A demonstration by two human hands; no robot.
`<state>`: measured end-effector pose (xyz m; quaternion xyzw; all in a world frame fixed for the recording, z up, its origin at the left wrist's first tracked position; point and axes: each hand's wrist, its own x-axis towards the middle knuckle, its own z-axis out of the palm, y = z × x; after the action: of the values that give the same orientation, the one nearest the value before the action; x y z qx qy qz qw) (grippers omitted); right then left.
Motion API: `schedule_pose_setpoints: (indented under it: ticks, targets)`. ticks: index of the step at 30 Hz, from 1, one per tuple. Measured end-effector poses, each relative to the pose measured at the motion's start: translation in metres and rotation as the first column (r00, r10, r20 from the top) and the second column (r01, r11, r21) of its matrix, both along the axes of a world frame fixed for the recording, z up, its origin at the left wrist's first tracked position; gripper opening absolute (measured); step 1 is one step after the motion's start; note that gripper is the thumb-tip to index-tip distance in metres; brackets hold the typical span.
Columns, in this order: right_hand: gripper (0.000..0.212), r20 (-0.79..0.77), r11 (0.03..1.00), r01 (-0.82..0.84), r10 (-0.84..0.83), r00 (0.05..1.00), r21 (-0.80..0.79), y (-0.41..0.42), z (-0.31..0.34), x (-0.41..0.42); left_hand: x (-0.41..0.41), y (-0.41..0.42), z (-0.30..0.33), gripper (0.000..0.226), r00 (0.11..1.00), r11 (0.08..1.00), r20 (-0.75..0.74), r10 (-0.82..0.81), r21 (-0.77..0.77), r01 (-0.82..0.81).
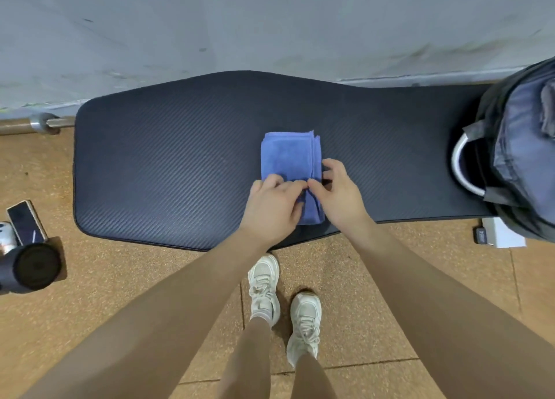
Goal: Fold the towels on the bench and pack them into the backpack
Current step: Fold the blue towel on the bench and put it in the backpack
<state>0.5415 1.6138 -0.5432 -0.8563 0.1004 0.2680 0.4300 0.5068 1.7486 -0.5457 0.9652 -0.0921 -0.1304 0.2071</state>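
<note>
The fingers of the left hand [274, 203] are curled down onto the near end of the blue towel [288, 158], thumb tucked toward the cloth, and appear to pinch a fold of it; the fingers of the right hand [336, 191] curl in from the other side, forefinger and thumb meeting the left fingertips on the same fold, the other fingers slightly lifted. Beyond the fingertips the towel lies as a compact, several-layered rectangle, its stacked edges showing along the side under the right fingers. It looks soft, light and limp, likely to sag and unfold if lifted by one corner, so a hold across the whole stack, thumbs on top and fingers beneath, seems safest. The towel rests on the padded bench [150, 164], whose textured cover should keep it from sliding. Well off past the right hand, the backpack [522, 146] stands at the bench's end.
</note>
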Motion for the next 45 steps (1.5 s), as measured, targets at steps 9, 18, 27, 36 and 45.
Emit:
schedule_pose_setpoints:
  ticks: [9,18,27,36,45]
  targets:
    - [0.041,-0.051,0.993,-0.018,0.012,0.999,-0.118,-0.004,-0.002,-0.003,0.018,0.007,-0.019,0.108,0.955,0.942,-0.182,-0.232,0.203,0.268]
    - [0.042,-0.383,0.86,0.446,-0.336,0.861,0.248,-0.002,0.015,-0.012,0.034,0.02,0.009,0.127,0.913,0.974,-0.381,-0.145,-0.216,0.065]
    - [0.017,-0.728,0.704,0.67,-0.328,0.602,0.237,-0.05,0.12,0.002,0.029,0.009,0.089,0.077,0.798,0.93,-0.49,-0.35,-0.282,0.235]
    - [0.026,-0.57,0.902,0.429,-0.325,0.754,0.053,-0.101,0.21,0.007,0.061,-0.044,0.199,0.065,0.884,0.838,-0.289,-0.369,-0.514,0.181]
    - [0.031,-0.128,0.899,0.237,-0.203,0.971,0.369,-0.178,0.247,0.012,0.104,-0.124,0.231,0.047,0.784,0.753,-0.51,-0.355,-0.652,-0.083]
